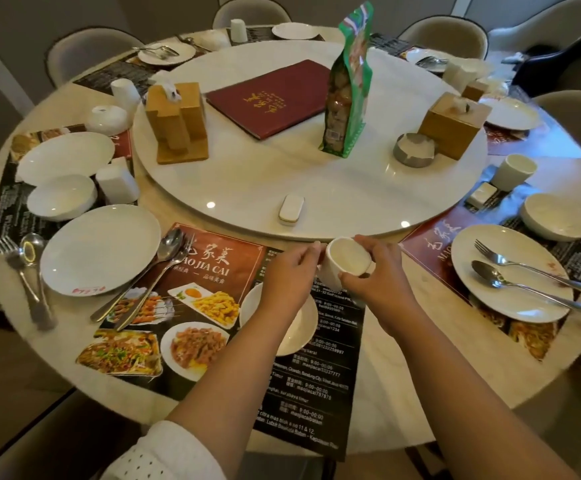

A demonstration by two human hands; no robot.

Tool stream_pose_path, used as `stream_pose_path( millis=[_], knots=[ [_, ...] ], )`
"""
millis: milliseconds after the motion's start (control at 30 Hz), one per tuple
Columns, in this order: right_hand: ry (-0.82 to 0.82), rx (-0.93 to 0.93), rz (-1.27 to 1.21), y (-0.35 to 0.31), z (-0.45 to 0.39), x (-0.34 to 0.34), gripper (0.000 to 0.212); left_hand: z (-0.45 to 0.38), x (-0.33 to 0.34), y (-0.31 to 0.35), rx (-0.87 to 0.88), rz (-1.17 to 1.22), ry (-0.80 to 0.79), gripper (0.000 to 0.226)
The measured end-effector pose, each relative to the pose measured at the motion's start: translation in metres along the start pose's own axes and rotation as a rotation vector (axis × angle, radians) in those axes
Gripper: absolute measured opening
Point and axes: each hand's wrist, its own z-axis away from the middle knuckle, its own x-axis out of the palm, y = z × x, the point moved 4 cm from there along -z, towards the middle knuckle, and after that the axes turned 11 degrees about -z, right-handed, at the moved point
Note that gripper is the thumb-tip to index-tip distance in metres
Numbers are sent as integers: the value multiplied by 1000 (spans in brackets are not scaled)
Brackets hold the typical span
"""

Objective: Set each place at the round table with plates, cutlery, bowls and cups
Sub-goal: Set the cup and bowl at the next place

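Near place, mid-setting. We hold a white cup (346, 263) in both hands above the far edge of the printed placemat (212, 306), just short of the turntable (247, 188). The cup is tilted, mouth toward us and empty.

Risks as we judge them:
- The cup is off upright. Set down at this angle it would land on its rim edge and roll, likely toward the turntable lip or onto the bowl (296, 327) directly beneath our wrists.
- The bowl is partly hidden by the left forearm. A lowered wrist could knock or tip it; we cannot see how close the arm is to its rim.
- The spoon and fork (164, 251) lie loose across the mat's left side, handles over the plate (98, 249) edge; a sweep of the left arm would scatter them.
- This place has no plate on the mat itself. Putting the cup down centrally would block that spot.

Grip: left hand (289, 275) is curled, fingertips pinching the cup's left side near the rim. Right hand (373, 271) wraps the right side and lower wall, thumb at the rim, fingers under. The cup sits between the two hands, carried by both, clear of the mat as far as we can tell.
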Motion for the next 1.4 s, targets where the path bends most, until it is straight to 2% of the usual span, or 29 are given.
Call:
stream_pose_path(
  millis=[67,133,300,467,533,567,633,700,767,900,1033,1400],
  knots=[
    [-33,-5,43,7,-3,-3,71,-5,11,-6,-9,-17,-6,54],
    [-61,-23,89,12,-6,-4,73,-10,21,-17,-47,-24,-19,62],
    [-109,-56,170,21,-12,-3,75,-10,27,-20,-137,105,-59,35],
    [-125,-71,193,24,-9,-1,74,-6,22,-21,-173,89,-69,24],
    [-60,-102,200,24,-2,1,72,-2,10,-21,-171,88,-36,23],
    [24,-124,188,24,5,1,68,0,0,-21,-155,72,5,21],
    [243,-136,119,24,27,3,47,9,-24,-23,-141,-23,113,25],
    [356,-103,24,29,50,15,26,22,-47,-33,-169,-133,244,29],
    [295,-11,-43,36,65,33,16,33,-60,-50,-223,-161,312,31],
    [187,121,-114,43,78,58,14,50,-64,-80,-309,-90,284,31],
    [236,168,-103,44,84,67,21,60,-65,-87,-325,-38,260,30],
    [398,227,-100,40,107,74,16,77,-67,-91,-251,-54,143,29]
  ],
)
